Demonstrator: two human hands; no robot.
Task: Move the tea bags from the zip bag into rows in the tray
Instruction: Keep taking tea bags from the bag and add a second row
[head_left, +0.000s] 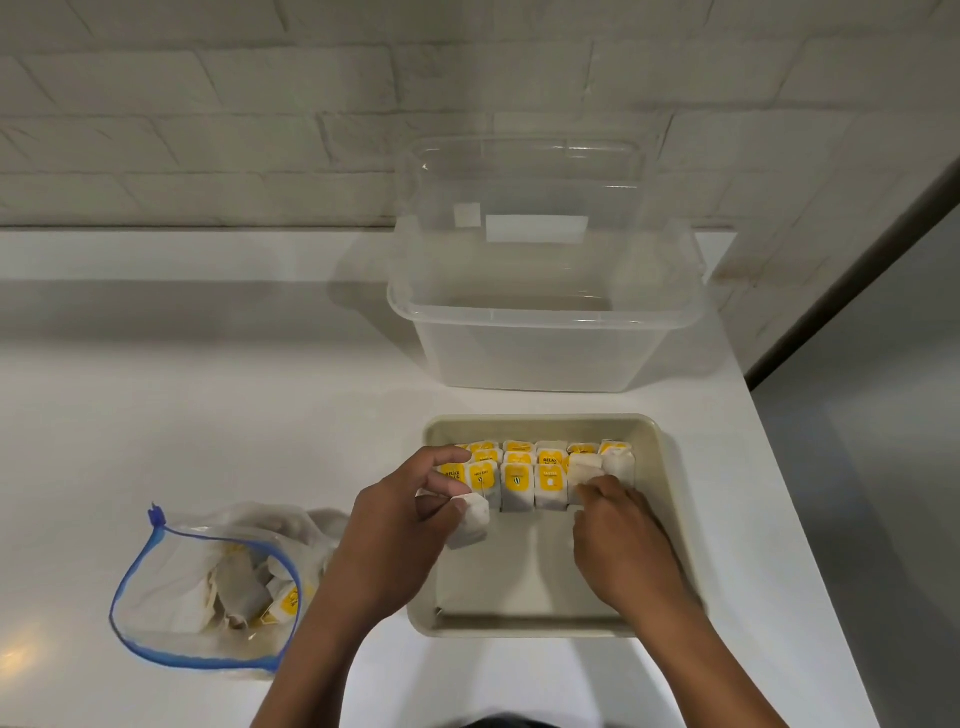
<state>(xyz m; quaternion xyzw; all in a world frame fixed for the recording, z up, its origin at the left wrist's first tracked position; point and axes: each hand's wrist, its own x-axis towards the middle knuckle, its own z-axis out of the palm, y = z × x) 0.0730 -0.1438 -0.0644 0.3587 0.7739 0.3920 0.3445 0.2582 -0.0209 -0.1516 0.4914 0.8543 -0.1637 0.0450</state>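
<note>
Beige tray (670, 519): white counter, yellow-tagged tea bags (519, 475) rowed along its far end
Left hand (400, 535): pinching one white tea bag (470, 525) over the tray's left side
Right hand (623, 540): fingers curled on the row's right end
Zip bag (171, 597): clear, blue-edged, left of tray, more bags inside

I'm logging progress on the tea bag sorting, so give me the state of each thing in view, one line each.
zip bag: open, tea bags left inside
tray: rows along the far side, near part bare
clear bin: open, nothing visible inside
lid: off, propped behind the bin
left hand: holds a loose tea bag
right hand: fingertips on the front row
</note>
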